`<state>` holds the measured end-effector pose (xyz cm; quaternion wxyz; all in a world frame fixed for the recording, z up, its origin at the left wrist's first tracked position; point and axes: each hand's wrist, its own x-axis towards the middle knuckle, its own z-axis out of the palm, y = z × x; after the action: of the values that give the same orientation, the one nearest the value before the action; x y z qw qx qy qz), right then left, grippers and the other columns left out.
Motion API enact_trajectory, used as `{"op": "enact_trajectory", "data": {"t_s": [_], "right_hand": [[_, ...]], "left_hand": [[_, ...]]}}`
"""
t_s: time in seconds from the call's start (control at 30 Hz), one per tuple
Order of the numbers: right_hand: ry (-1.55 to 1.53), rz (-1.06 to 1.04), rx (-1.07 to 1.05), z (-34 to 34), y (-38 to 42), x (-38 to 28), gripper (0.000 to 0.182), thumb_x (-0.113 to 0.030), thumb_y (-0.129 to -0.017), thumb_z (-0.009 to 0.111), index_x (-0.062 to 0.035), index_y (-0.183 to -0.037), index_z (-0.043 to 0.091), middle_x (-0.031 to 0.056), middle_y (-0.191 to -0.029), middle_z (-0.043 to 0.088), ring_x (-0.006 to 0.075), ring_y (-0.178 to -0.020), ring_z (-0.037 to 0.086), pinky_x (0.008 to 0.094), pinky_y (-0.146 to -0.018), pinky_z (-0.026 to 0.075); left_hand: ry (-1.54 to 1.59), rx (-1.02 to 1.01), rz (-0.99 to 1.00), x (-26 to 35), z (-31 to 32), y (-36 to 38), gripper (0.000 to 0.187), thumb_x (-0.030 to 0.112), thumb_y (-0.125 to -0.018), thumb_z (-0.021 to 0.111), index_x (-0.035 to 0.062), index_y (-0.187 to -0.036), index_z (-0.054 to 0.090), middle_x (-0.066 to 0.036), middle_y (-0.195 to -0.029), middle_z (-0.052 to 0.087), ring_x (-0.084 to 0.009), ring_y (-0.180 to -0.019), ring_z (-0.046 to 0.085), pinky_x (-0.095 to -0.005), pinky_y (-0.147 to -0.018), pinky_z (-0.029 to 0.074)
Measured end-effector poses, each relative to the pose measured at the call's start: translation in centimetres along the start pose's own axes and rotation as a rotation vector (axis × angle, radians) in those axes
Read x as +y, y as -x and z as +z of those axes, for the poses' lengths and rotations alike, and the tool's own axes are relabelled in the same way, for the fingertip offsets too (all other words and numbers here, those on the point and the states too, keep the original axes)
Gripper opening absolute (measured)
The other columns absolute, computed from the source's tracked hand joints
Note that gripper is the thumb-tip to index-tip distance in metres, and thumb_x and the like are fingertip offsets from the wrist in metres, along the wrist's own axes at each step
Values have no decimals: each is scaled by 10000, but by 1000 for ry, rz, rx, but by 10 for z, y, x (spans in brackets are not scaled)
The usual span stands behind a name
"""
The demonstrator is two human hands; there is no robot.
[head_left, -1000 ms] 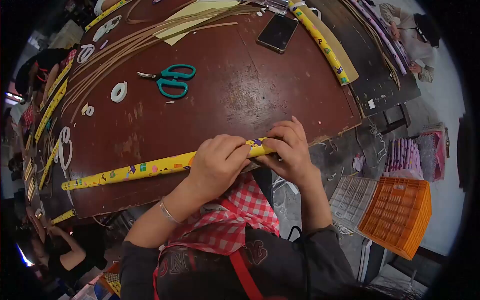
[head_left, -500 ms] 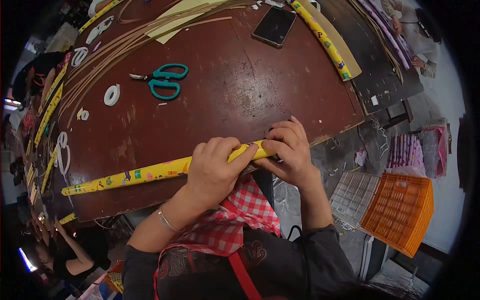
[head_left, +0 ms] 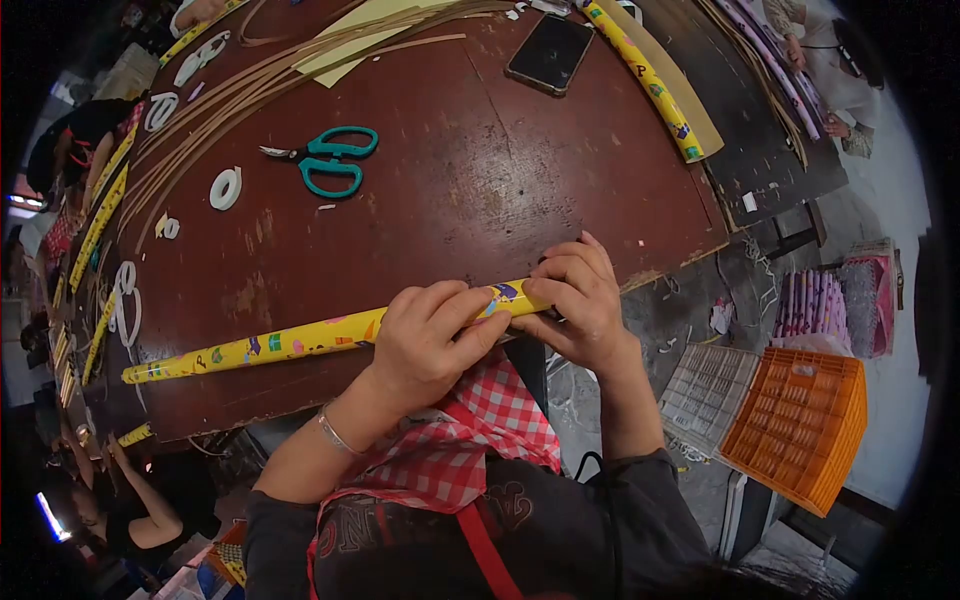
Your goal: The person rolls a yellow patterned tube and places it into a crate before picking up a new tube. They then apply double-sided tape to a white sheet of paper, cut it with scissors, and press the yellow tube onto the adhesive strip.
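Note:
A long yellow roll of printed wrapping paper (head_left: pixel 270 345) lies along the near edge of the table, with colourful little figures on it. My left hand (head_left: pixel 428 335) is closed around the roll right of its middle, thumb along the near side. At the roll's right end, my right hand (head_left: pixel 578 305) grips it between thumb and fingers. A short printed stretch shows between the two hands. The tip of the right end is hidden by my right fingers. Beyond the roll lie teal-handled scissors (head_left: pixel 335 162) and a roll of white tape (head_left: pixel 226 188).
A phone (head_left: pixel 550 53) and another yellow roll (head_left: pixel 645 80) lie at the far right of the brown table (head_left: pixel 400 230). Thin brown strips (head_left: pixel 230 95) curve across the left. An orange crate (head_left: pixel 795 425) stands on the floor at right. Other people work at left and far right.
My left thumb has shifted slightly along the roll, and more of the print shows between my hands. The roll appears turned a little. My right hand stays at the end.

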<state>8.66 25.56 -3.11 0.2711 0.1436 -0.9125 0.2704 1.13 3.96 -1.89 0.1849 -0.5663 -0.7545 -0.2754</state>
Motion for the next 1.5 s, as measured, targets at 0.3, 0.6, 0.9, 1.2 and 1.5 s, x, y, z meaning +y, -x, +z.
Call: {"op": "enact_trajectory", "data": {"t_s": [0.3,0.6,0.9,1.2,1.5], "right_hand": [[-8,31,0,0,0,-1,326,-295,-678,832,-135,-920,686,30,-936,607,263,-996,588,535,-994,406],[-14,12,14,1,0,0,363,-285,-670,841,-125,-947,669,32,-942,614,266,-984,593,531,-983,414],[-5,12,8,2,1,2,366,-277,-692,830,-117,-975,660,35,-955,619,265,-997,592,531,-993,407],[102,51,125,-8,9,6,835,-407,-636,870,-31,-1289,511,152,-1227,580,390,-1182,530,576,-1025,369],[94,-29,-22,-5,-4,-27,601,-221,-734,803,-25,-1245,555,158,-1267,587,381,-1186,552,584,-1067,329]], "left_hand": [[2,-54,-58,1,0,-1,296,169,-775,667,153,-1070,664,-46,-1069,619,-238,-967,615,-367,-727,463],[32,-24,-21,-2,0,1,281,177,-776,669,155,-1055,660,-46,-1054,624,-242,-956,625,-371,-727,473],[64,0,-14,-5,0,4,324,167,-795,644,129,-1116,665,-62,-1082,645,-251,-979,640,-392,-810,481],[-49,-106,-105,0,-12,3,310,106,-816,627,87,-1123,669,-72,-1191,661,-265,-1064,648,-440,-896,482],[-46,-9,-96,-3,-3,8,323,159,-807,604,63,-1107,671,-84,-1181,663,-269,-1063,642,-460,-879,488]]}}
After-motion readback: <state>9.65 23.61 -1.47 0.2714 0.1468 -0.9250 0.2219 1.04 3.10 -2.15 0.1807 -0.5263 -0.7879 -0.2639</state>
